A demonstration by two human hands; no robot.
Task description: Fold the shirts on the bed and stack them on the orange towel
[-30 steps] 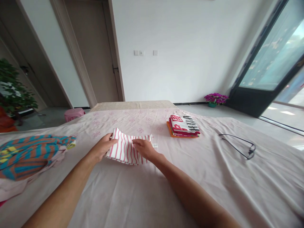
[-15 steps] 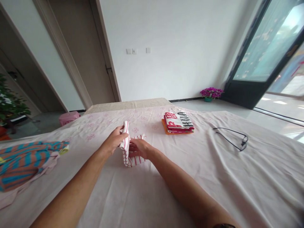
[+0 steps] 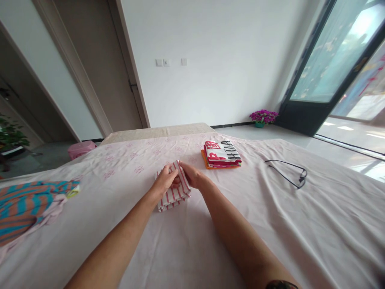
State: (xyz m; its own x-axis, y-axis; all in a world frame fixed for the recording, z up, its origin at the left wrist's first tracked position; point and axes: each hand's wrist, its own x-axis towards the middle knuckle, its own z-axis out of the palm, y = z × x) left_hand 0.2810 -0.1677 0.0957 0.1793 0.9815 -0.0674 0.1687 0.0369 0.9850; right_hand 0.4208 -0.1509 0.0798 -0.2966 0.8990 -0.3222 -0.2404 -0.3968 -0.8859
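A small white cloth with red stripes (image 3: 176,194) lies folded on the pink sheet (image 3: 240,224) in the middle of the view. My left hand (image 3: 165,181) rests on its left part with the fingers curled over the top layer, gripping it. Touching the cloth's far right edge, my right hand (image 3: 191,174) pinches the fabric with its fingers pressed together. Both hands meet over the cloth, so its upper half is hidden.
A stack of folded clothes (image 3: 221,153), red, white and orange, sits just beyond to the right. A black cable (image 3: 288,176) lies farther right. Unfolded teal and orange striped clothing (image 3: 27,204) is at the left edge. A flower pot (image 3: 263,117) stands on the floor.
My left hand brought the cloth's left half up and over onto the right half. The cloth went from spread out to a narrow folded bundle, and both hands now lie on it.
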